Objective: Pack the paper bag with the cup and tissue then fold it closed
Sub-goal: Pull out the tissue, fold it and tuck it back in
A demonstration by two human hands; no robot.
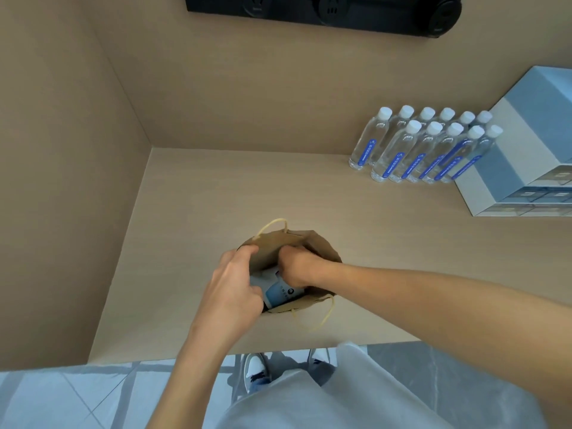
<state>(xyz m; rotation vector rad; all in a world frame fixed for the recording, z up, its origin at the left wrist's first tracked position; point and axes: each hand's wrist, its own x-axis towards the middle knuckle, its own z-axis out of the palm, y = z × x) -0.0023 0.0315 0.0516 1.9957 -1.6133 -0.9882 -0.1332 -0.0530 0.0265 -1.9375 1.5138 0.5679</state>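
Note:
A brown paper bag (322,246) with cream string handles stands near the front of the wooden counter. Inside its mouth lies a blue-and-white pack (277,294), probably the tissue. My left hand (232,286) grips the bag's left rim, thumb and fingers closed on the paper. My right hand (298,266) reaches down into the bag's mouth, its fingers curled and hidden against the folded far flap. I cannot see a cup; the bag's inside is mostly covered by my hands.
Several clear water bottles (424,147) with blue labels stand at the back right. Stacked blue-and-white boxes (523,156) sit beside them at the right edge. Walls close the counter (216,193) at left and back. A black socket strip (325,10) hangs above.

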